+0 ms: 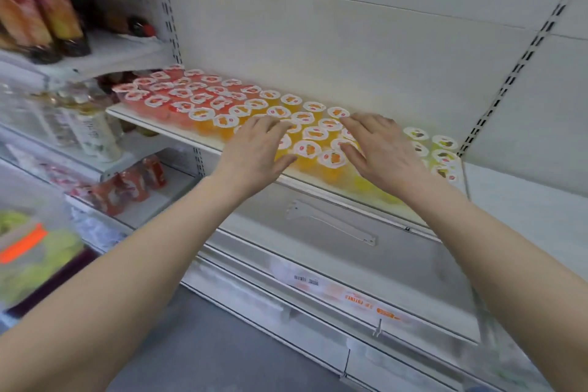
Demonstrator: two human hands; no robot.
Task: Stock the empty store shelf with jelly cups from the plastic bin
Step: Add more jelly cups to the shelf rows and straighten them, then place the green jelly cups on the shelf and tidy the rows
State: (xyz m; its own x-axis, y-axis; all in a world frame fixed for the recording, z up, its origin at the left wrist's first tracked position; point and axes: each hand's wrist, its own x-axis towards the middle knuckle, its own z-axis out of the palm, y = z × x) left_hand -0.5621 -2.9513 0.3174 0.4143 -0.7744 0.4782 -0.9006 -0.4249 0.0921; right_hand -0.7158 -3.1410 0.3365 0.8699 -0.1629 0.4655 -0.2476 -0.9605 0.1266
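A white shelf (pixel 149 122) carries rows of jelly cups: red cups (pixel 159 101) at the left, orange cups (pixel 310 148) in the middle, green cups (pixel 444 145) at the right. My left hand (pixel 254 149) lies over the orange cups with fingers spread and nearly straight, touching their lids. My right hand (pixel 378 145) lies just to the right in the same way, fingers spread on the orange cups. Neither hand holds a cup. The plastic bin (pixel 28 251), clear with an orange latch, sits at the lower left with green cups inside.
Bottles (pixel 41 16) fill the upper left shelf and a lower one (pixel 92 134). Red packets (pixel 130 184) lie on a lower left shelf. A loose metal bracket (pixel 331 226) rests on the shelf below. A slotted upright (pixel 521 64) bounds the right side.
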